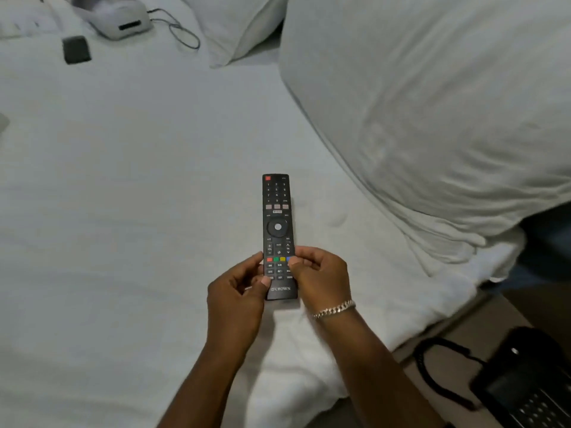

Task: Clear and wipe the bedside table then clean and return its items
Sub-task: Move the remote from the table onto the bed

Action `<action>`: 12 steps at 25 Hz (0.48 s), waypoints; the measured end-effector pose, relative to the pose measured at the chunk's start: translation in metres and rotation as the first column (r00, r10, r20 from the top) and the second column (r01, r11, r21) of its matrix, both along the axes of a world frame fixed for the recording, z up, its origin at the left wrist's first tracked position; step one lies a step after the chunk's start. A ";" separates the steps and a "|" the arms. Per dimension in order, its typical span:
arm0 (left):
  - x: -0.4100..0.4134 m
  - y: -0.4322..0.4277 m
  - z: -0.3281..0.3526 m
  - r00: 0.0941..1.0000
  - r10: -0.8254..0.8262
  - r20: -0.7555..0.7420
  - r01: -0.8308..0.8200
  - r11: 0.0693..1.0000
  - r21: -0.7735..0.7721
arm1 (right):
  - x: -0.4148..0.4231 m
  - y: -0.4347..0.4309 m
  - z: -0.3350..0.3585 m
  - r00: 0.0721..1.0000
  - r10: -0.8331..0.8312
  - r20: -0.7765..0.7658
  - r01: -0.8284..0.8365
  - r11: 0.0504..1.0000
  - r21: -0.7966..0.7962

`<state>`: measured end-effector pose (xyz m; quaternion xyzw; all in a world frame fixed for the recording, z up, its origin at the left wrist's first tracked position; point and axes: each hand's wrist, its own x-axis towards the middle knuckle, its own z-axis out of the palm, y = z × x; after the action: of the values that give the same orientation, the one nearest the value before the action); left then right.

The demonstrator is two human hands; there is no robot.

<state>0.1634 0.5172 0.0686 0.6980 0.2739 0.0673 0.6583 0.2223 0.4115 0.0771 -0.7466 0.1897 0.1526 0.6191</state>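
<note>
A black remote control (279,233) is held by its lower end over the white bed sheet (139,196), buttons facing up, long axis pointing away from the person. The "CROWN" label is seen at its near end, a red button at the far end, a round pad mid-body, and 4 coloured buttons just above the fingers.

The left hand (239,293) is pinched on the remote's lower left edge, thumb pressed on the face near the label, fingers curled under. The right hand (319,278) is pinched on the remote's lower right edge, thumb laid across the coloured-button row, other fingers curled behind. A chain bracelet (333,309) is worn on the right wrist.

Whether the remote's far end touches the sheet or is lifted off it cannot be told.

Right of the remote and beyond it, a large white pillow (432,103) is lying on the bed. A 2nd pillow (234,26) is seen far beyond the remote. Far beyond and left of the remote, a white device (114,17) with a thin cable (182,32) is lying on the sheet, with a small dark square object (76,50) just beside it.

Near right of the remote, below the bed's edge, a black telephone (525,387) with a coiled cord (432,362) is resting on the desk (457,329); this area is blurred.
</note>
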 end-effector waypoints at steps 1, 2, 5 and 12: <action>0.002 0.008 -0.005 1.000 0.018 -0.020 -0.017 0.999 0.030 | 0.003 0.010 -0.006 1.000 0.019 -0.008 -0.020 0.998 -0.051; 0.003 0.013 -0.011 0.999 0.033 -0.042 -0.031 0.998 0.062 | 0.004 0.016 -0.014 0.999 0.043 -0.014 -0.044 0.994 -0.104; 0.000 0.015 -0.028 0.992 0.090 -0.090 -0.073 0.983 0.170 | 0.001 0.020 -0.028 0.993 0.116 -0.033 -0.120 0.974 -0.195; -0.027 -0.064 -0.024 0.965 0.230 0.128 -0.263 0.849 0.458 | -0.029 -0.054 -0.022 0.988 -0.061 -0.140 0.091 0.971 0.222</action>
<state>0.1366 0.4537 0.0451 0.7933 0.3137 0.2395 0.4637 0.1931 0.3572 0.0552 -0.6510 0.2399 0.1986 0.6922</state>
